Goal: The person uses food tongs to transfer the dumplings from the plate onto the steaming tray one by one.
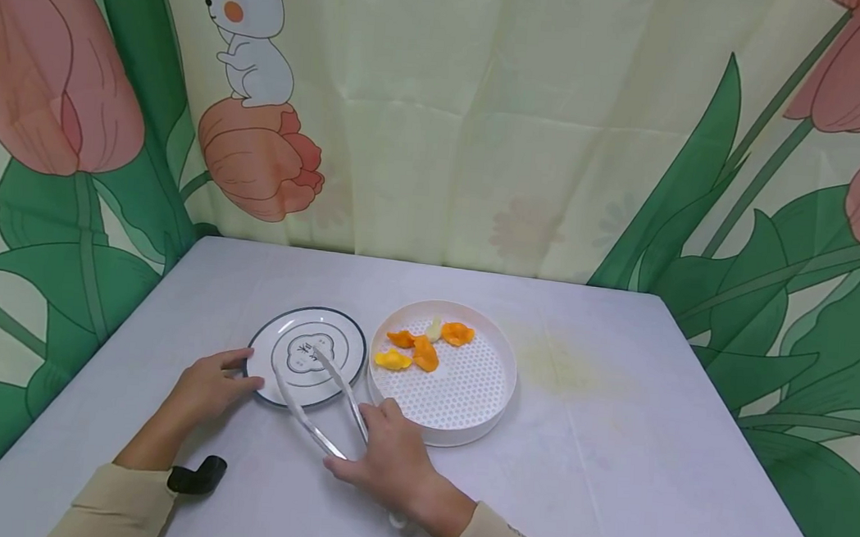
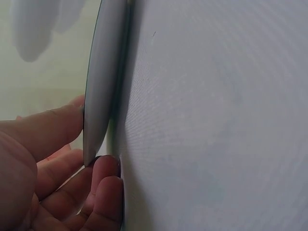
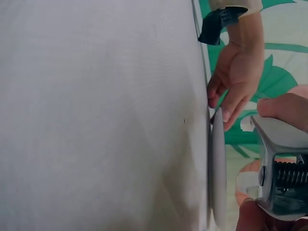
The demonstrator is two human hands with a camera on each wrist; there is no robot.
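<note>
A white plate with a dark rim and a line drawing at its centre lies left of the middle of the table. My left hand pinches its left edge, thumb over the rim and fingers below, as the left wrist view shows. Metal tongs are in my right hand, their arms spread and the tips over the plate with nothing between them. In the right wrist view the spring end of the tongs sits between thumb and fingers.
Right beside the plate stands a round white tray with a perforated base. In it lie several orange pieces, a yellow flower-shaped piece and a pale piece. A patterned curtain hangs behind the white-covered table.
</note>
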